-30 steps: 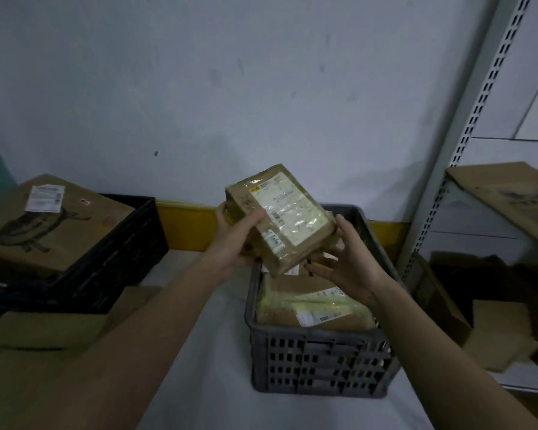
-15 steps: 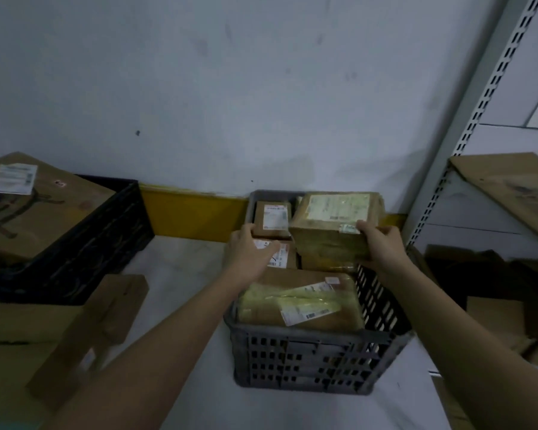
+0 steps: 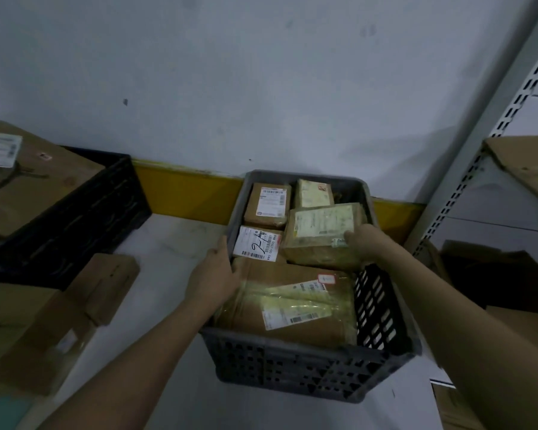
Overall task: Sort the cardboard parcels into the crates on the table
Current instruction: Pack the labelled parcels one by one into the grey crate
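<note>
Fingers of your right hand point(image 3: 362, 245) curled round the taped parcel point(image 3: 322, 235) in the grey crate point(image 3: 295, 372); your left hand point(image 3: 213, 279) gripped the crate's left rim, fingertips hidden inside.

A pale surface point(image 3: 168, 243) runs up to the wall, where a yellow strip point(image 3: 184, 193) borders its far edge. A grey slotted crate point(image 3: 292, 367) stands on it right of centre, filled with parcels. At the far left a black crate point(image 3: 75, 218) stands on it with a large cardboard box point(image 3: 28, 187) on top. In front of the black crate, flat cardboard boxes point(image 3: 75, 311) lie along the left edge. To the right rises a metal shelf point(image 3: 494, 135) carrying folded cardboard point(image 3: 525, 162).
</note>
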`<action>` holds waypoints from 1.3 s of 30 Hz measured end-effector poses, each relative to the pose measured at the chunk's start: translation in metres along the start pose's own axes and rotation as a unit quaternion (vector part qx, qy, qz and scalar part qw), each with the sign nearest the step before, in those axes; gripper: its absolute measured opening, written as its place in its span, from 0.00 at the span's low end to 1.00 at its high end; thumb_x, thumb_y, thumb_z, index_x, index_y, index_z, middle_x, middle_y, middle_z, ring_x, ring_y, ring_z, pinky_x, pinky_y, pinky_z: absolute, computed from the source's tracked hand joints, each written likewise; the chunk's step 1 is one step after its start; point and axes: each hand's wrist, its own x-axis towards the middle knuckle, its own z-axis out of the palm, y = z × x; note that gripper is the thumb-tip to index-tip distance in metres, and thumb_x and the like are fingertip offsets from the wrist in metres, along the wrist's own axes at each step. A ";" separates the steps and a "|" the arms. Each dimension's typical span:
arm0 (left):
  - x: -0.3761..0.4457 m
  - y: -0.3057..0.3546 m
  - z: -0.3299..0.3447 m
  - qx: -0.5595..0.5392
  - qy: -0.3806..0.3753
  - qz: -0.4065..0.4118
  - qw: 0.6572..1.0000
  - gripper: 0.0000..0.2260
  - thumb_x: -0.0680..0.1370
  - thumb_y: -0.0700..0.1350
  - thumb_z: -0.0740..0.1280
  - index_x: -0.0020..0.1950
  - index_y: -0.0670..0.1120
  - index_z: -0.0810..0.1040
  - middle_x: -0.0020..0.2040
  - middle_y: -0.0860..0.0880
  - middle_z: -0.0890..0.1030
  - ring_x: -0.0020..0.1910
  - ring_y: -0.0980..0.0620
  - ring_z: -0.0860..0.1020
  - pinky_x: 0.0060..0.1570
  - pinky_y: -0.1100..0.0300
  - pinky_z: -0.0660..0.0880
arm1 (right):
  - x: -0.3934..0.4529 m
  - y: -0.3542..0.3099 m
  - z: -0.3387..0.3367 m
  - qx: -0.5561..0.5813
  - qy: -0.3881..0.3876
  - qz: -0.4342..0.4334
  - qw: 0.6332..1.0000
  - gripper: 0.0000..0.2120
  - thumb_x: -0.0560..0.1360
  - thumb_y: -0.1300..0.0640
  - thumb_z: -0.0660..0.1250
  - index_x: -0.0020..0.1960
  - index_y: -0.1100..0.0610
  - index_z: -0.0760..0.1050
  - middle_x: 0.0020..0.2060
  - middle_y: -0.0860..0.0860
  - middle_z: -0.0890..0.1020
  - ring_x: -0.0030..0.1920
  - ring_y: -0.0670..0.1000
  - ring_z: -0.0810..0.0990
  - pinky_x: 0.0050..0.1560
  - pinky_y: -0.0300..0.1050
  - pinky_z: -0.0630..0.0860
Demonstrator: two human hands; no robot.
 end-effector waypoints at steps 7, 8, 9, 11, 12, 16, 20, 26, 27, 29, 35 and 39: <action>-0.002 -0.002 0.003 -0.021 0.006 0.002 1.000 0.31 0.81 0.59 0.61 0.78 0.48 0.55 0.63 0.40 0.76 0.53 0.40 0.78 0.51 0.47 0.77 | -0.010 0.003 0.046 -0.321 0.082 -0.005 0.944 0.24 0.80 0.56 0.61 0.72 0.66 0.62 0.66 0.62 0.68 0.65 0.59 0.69 0.58 0.49 0.72; -0.002 -0.001 0.003 -0.023 0.006 0.000 1.000 0.31 0.81 0.59 0.61 0.78 0.48 0.55 0.63 0.40 0.76 0.54 0.41 0.78 0.51 0.47 0.77 | -0.012 0.000 0.046 -0.352 0.094 -0.005 0.931 0.24 0.80 0.55 0.61 0.72 0.65 0.61 0.66 0.61 0.68 0.65 0.59 0.68 0.58 0.49 0.71; -0.002 -0.001 0.002 -0.023 0.007 0.000 1.000 0.30 0.81 0.58 0.61 0.78 0.48 0.55 0.63 0.40 0.76 0.53 0.41 0.78 0.50 0.47 0.77 | -0.012 -0.002 0.042 -0.368 0.095 -0.006 0.925 0.24 0.80 0.55 0.60 0.72 0.63 0.62 0.66 0.60 0.69 0.65 0.58 0.68 0.57 0.50 0.71; -0.003 0.001 0.000 -0.027 0.005 0.003 1.000 0.30 0.80 0.58 0.62 0.77 0.49 0.56 0.60 0.41 0.77 0.50 0.42 0.78 0.45 0.49 0.76 | -0.010 -0.009 0.026 -0.401 0.078 0.001 0.913 0.21 0.81 0.55 0.59 0.71 0.61 0.66 0.66 0.60 0.70 0.66 0.59 0.69 0.57 0.53 0.71; -0.004 0.002 -0.001 -0.034 0.005 0.003 0.999 0.29 0.80 0.58 0.62 0.77 0.49 0.57 0.58 0.41 0.77 0.48 0.42 0.78 0.42 0.51 0.74 | -0.009 -0.013 0.019 -0.434 0.068 -0.005 0.899 0.20 0.80 0.54 0.60 0.70 0.60 0.68 0.66 0.60 0.70 0.65 0.60 0.69 0.57 0.55 0.71; -0.006 0.000 -0.003 -0.064 -0.006 -0.003 0.998 0.28 0.80 0.59 0.62 0.76 0.51 0.58 0.57 0.43 0.78 0.47 0.45 0.78 0.40 0.53 0.72 | -0.017 -0.038 0.001 -0.570 0.044 -0.034 0.820 0.14 0.79 0.54 0.62 0.62 0.58 0.75 0.56 0.58 0.78 0.55 0.59 0.78 0.64 0.62 0.69; 0.001 -0.005 -0.013 -0.200 -0.010 -0.080 0.976 0.27 0.81 0.58 0.61 0.77 0.53 0.57 0.64 0.45 0.78 0.56 0.44 0.79 0.51 0.49 0.77 | -0.017 -0.086 -0.004 -0.496 0.075 -0.097 0.859 0.11 0.79 0.57 0.61 0.60 0.57 0.75 0.55 0.57 0.79 0.53 0.60 0.76 0.63 0.60 0.69; 0.011 -0.074 -0.060 -0.175 0.050 -0.159 0.970 0.27 0.82 0.55 0.62 0.77 0.46 0.60 0.67 0.42 0.73 0.60 0.42 0.75 0.57 0.51 0.74 | -0.042 -0.186 0.060 -0.231 0.005 -0.349 0.908 0.10 0.82 0.52 0.58 0.52 0.59 0.73 0.58 0.59 0.77 0.55 0.61 0.76 0.52 0.54 0.75; 0.014 -0.091 -0.070 -0.158 0.056 -0.164 0.972 0.27 0.81 0.53 0.64 0.77 0.44 0.61 0.68 0.40 0.72 0.62 0.41 0.74 0.57 0.53 0.73 | -0.046 -0.203 0.077 -0.191 -0.034 -0.380 0.905 0.12 0.82 0.51 0.58 0.55 0.59 0.73 0.60 0.59 0.75 0.57 0.61 0.75 0.55 0.54 0.75; 0.019 -0.126 -0.087 -0.127 0.061 -0.181 0.974 0.28 0.81 0.50 0.66 0.77 0.42 0.62 0.69 0.40 0.72 0.63 0.41 0.74 0.57 0.52 0.73 | -0.055 -0.233 0.115 -0.115 -0.103 -0.414 0.897 0.19 0.82 0.48 0.59 0.69 0.57 0.70 0.67 0.58 0.72 0.62 0.60 0.73 0.59 0.54 0.74; 0.036 -0.223 -0.108 -0.088 0.071 -0.208 0.972 0.21 0.79 0.55 0.65 0.68 0.44 0.72 0.56 0.44 0.74 0.61 0.37 0.73 0.53 0.54 0.69 | -0.047 -0.283 0.250 -0.062 -0.230 -0.343 0.909 0.26 0.81 0.47 0.61 0.76 0.55 0.62 0.72 0.57 0.66 0.66 0.59 0.71 0.62 0.52 0.72; 0.075 -0.277 -0.108 -0.071 -0.009 -0.234 0.970 0.32 0.77 0.61 0.64 0.75 0.45 0.64 0.69 0.40 0.69 0.65 0.36 0.69 0.63 0.49 0.69 | -0.023 -0.299 0.313 -0.053 -0.294 -0.212 0.931 0.28 0.81 0.48 0.62 0.77 0.59 0.61 0.73 0.58 0.67 0.69 0.58 0.71 0.64 0.47 0.69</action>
